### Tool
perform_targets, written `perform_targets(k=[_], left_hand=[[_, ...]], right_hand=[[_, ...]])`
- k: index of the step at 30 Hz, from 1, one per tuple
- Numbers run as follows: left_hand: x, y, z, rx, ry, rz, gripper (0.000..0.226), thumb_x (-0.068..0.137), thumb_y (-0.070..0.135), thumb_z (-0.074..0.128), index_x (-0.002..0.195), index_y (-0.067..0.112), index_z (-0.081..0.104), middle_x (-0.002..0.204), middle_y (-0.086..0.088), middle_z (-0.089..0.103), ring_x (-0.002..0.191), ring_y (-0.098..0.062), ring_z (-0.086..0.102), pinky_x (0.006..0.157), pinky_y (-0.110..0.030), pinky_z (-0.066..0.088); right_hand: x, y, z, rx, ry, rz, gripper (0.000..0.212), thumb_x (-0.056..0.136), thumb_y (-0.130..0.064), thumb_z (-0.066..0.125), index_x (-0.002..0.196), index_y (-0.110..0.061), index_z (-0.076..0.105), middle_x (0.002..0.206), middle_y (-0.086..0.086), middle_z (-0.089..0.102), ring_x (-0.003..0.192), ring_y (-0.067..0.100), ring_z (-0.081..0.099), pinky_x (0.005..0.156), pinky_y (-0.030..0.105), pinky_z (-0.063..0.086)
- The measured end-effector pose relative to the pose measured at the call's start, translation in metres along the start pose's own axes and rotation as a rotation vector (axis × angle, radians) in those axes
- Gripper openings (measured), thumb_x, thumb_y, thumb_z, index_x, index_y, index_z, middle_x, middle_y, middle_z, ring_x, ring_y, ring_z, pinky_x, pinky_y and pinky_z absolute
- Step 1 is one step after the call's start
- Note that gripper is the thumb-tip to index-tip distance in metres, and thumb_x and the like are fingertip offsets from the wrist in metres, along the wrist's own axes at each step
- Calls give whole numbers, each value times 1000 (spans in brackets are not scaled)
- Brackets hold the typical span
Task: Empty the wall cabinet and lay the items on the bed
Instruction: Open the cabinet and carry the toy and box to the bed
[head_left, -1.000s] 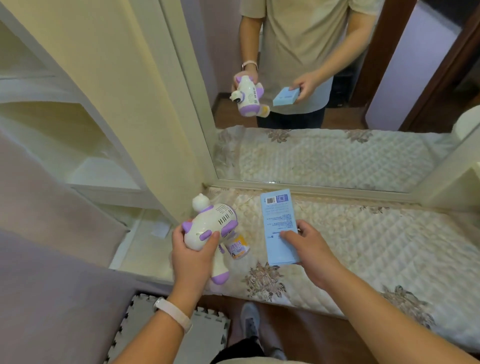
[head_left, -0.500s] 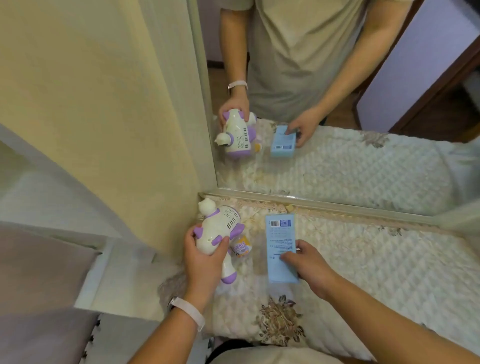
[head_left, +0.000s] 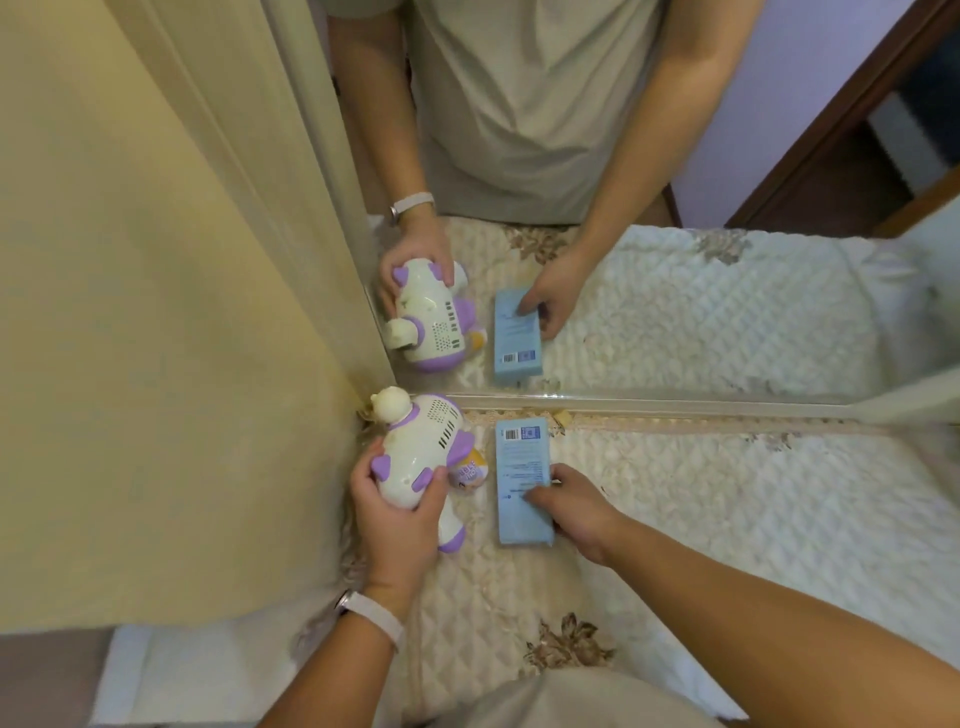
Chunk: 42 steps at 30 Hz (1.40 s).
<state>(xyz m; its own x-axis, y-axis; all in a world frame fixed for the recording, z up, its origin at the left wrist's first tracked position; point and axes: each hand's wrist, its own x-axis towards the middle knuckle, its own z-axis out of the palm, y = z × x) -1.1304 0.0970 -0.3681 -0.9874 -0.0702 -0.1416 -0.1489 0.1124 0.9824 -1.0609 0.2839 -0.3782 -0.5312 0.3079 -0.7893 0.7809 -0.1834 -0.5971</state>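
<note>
— Which step was in hand?

— The laying-down, I judged. The left hand (head_left: 400, 501) had its grip closed round the body of the toy (head_left: 423, 452), fingers curled over it, at the far left of the bed (head_left: 727, 514), just beside the mirror (head_left: 675, 402). The toy's purple foot looked to be on the quilt, but I could not tell whether its weight was down.

— And the other side?

— The right hand (head_left: 579, 512) gripped the box (head_left: 519, 467) at its near right edge, thumb on top. The box lay flat on the bed, its long side running near to far, right of the toy and apart from it.

— Anything between them?

— A small jar (head_left: 470, 474), half hidden behind the toy. Whether the left hand held it too, I could not tell.

— So the next move?

— Probably to let both grips go: settle the toy so it would not roll, slide the fingers off the box, then go to the cabinet, which was out of view, for whatever remained.
</note>
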Motion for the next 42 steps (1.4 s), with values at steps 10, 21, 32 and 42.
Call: perform_targets(k=[10, 21, 32, 42], left_hand=[[8, -25, -13, 84, 31, -98, 56, 73, 9, 83, 114, 13, 45, 114, -7, 62, 100, -19, 65, 85, -23, 52], [-14, -35, -13, 247, -12, -173, 65, 66, 40, 83, 118, 32, 45, 117, 1, 61, 103, -17, 63, 90, -43, 54], [-72, -12, -29, 536, -82, 97, 62, 87, 27, 70, 142, 16, 42, 147, 0, 31, 132, -15, 38, 109, -27, 32], [-163, 41, -54, 1006, -46, 349, 55, 88, 46, 49, 139, 24, 48, 143, 0, 48, 130, -20, 41, 105, -36, 32]], right_hand=[[17, 6, -1, -391, 49, -163, 29, 91, -28, 63, 117, -18, 53, 106, -6, 61, 84, 3, 59, 60, 16, 44], [-5, 10, -12, -664, 198, -285, 51, 92, -36, 57, 135, -10, 46, 126, 9, 53, 102, 23, 60, 81, 37, 53], [-61, 14, -37, -1068, 108, -828, 53, 95, -42, 51, 140, -12, 47, 140, 4, 49, 125, 23, 46, 102, 36, 42], [-111, 3, -61, -1287, -25, -1247, 55, 89, -53, 39, 122, -15, 61, 124, 8, 61, 112, 30, 57, 88, 42, 51]])
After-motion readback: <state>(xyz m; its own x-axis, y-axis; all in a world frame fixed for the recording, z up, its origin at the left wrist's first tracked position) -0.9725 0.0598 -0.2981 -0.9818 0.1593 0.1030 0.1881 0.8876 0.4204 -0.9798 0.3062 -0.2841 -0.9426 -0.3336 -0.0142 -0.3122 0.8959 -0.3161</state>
